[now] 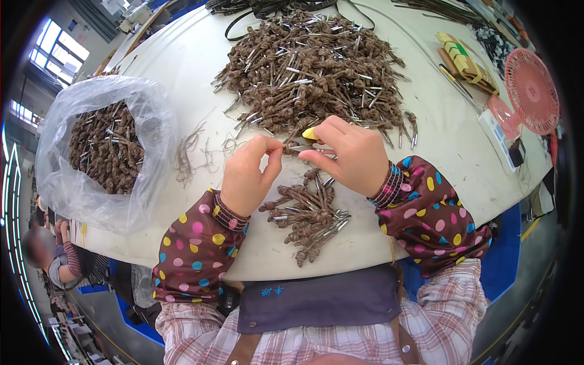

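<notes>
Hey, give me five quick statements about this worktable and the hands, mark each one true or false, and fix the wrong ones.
1. A slim metallic thing shows in the right hand. True.
2. The pink fan stands at the left. False: the pink fan is at the right.
3. The clear plastic bag holds brown knotted pieces. True.
4. The sleeve covers are plain. False: the sleeve covers bear coloured dots.
5. The larger brown pile lies beyond the smaller pile. True.
</notes>
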A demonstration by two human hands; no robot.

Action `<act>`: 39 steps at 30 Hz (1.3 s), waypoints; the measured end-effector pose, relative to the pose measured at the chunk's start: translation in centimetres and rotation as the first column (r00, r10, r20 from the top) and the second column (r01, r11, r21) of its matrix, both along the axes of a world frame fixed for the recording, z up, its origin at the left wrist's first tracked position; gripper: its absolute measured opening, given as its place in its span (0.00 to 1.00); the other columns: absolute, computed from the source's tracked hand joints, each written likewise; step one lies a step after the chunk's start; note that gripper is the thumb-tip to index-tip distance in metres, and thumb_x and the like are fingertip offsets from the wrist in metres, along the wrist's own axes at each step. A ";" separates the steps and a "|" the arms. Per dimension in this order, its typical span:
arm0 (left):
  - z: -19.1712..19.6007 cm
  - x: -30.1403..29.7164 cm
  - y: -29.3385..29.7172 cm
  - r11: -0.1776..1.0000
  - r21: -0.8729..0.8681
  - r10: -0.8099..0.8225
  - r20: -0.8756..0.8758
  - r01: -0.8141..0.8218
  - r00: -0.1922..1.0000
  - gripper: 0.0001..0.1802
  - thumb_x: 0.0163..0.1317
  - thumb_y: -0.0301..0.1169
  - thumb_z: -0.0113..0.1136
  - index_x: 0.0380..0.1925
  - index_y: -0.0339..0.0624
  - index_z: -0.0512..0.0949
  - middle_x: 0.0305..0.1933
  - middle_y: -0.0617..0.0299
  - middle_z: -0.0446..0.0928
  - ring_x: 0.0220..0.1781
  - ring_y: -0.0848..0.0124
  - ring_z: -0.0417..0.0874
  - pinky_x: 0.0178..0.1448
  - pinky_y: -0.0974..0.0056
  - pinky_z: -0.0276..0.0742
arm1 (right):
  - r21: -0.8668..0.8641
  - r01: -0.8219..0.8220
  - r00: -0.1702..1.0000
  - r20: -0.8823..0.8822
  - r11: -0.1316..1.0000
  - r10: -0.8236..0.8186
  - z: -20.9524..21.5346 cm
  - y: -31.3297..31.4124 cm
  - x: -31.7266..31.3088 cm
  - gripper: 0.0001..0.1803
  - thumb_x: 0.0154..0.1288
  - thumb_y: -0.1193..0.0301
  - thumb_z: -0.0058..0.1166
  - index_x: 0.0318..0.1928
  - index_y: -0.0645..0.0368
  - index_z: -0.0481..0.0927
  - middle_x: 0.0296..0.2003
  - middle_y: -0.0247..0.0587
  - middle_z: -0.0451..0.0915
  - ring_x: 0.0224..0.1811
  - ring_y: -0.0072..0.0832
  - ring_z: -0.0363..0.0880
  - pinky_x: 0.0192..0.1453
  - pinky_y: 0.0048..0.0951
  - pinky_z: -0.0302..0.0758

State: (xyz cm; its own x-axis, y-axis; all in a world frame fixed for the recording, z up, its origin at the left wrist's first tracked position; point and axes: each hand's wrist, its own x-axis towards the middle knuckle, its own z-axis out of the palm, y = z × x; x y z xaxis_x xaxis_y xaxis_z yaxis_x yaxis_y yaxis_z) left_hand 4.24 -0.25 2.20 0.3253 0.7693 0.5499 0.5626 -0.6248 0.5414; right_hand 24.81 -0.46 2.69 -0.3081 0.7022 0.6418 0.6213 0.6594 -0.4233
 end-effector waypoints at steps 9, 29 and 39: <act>0.3 0.6 -0.5 0.997 0.070 0.033 -0.079 -0.028 0.996 0.05 0.53 0.20 0.59 0.30 0.38 0.74 0.30 0.56 0.77 0.32 0.60 0.80 0.36 0.64 0.75 | 0.237 0.045 0.949 0.294 0.970 -0.116 0.3 -0.8 -0.6 0.10 0.53 0.61 0.62 0.31 0.50 0.77 0.26 0.30 0.72 0.21 0.27 0.74 0.23 0.27 0.70; -0.2 -1.5 1.1 0.914 -0.385 0.062 0.448 0.129 0.892 0.05 0.64 0.23 0.51 0.39 0.36 0.70 0.43 0.56 0.78 0.40 0.70 0.81 0.46 0.67 0.76 | -0.643 -0.355 0.870 -0.493 0.679 -0.013 -0.7 1.2 0.4 0.15 0.56 0.76 0.63 0.44 0.65 0.76 0.35 0.26 0.78 0.35 0.08 0.72 0.40 0.13 0.71; 0.9 -0.8 0.8 0.936 0.349 0.073 -0.305 0.040 0.950 0.22 0.50 0.29 0.66 0.47 0.52 0.77 0.50 0.66 0.75 0.50 0.66 0.75 0.61 0.54 0.65 | -0.736 -0.599 0.736 -0.661 0.315 -0.146 -0.6 1.1 0.7 0.12 0.60 0.66 0.61 0.41 0.57 0.77 0.32 0.27 0.80 0.22 0.06 0.65 0.22 0.11 0.57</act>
State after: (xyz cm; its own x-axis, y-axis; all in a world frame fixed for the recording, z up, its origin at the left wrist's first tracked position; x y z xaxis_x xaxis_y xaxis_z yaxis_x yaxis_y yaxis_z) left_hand 3.45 0.56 3.08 0.5109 0.5551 0.6563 0.6773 -0.7301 0.0903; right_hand 25.52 0.68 2.08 -0.4447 0.8681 -0.2204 -0.0714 -0.2797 -0.9574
